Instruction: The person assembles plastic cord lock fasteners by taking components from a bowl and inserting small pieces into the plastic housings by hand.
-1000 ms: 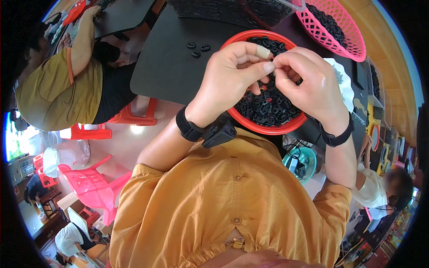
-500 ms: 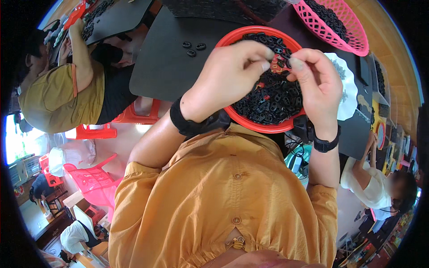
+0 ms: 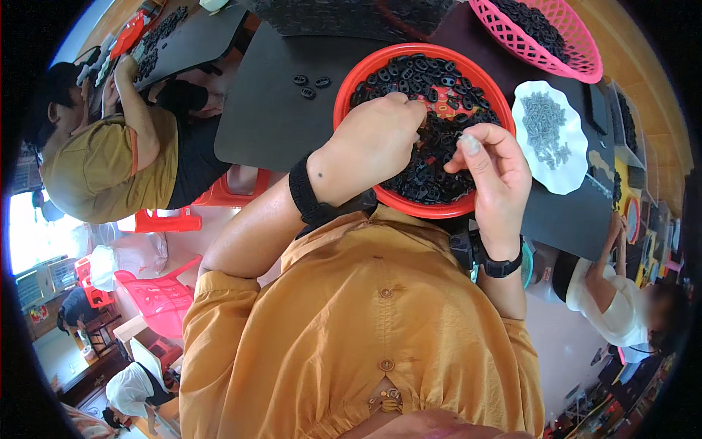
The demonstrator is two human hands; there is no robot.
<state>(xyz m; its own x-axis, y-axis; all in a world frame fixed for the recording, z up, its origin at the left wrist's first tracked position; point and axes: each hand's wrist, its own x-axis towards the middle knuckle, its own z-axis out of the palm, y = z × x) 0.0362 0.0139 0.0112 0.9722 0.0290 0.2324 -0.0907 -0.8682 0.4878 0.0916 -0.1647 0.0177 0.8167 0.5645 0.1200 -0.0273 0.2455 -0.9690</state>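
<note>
A round red bowl [image 3: 341,102] in front of me holds many small black oval pieces with two holes [image 3: 420,73]. My left hand [image 3: 380,139] is over its left half, knuckles up and fingers curled down. Whatever those fingertips grip is hidden behind the hand. Above the bowl's right side, my right hand [image 3: 493,172] is closed, thumb and forefinger bent together. A small dark bit shows at its fingertips, too little to name. Three loose black oval pieces [image 3: 308,93] lie on the dark table, left of the bowl.
Right of the bowl stands a white wavy-edged dish [image 3: 574,157] with small greyish pieces. A pink lattice basket [image 3: 589,72] of black parts is at the far right. One person [image 3: 110,164] sits at a table on the left, another [image 3: 610,307] on the right.
My hands were close together above the bowl's upper right. Now they are apart and nearer to me, the left turned knuckles up. The right hand no longer covers the white dish.
</note>
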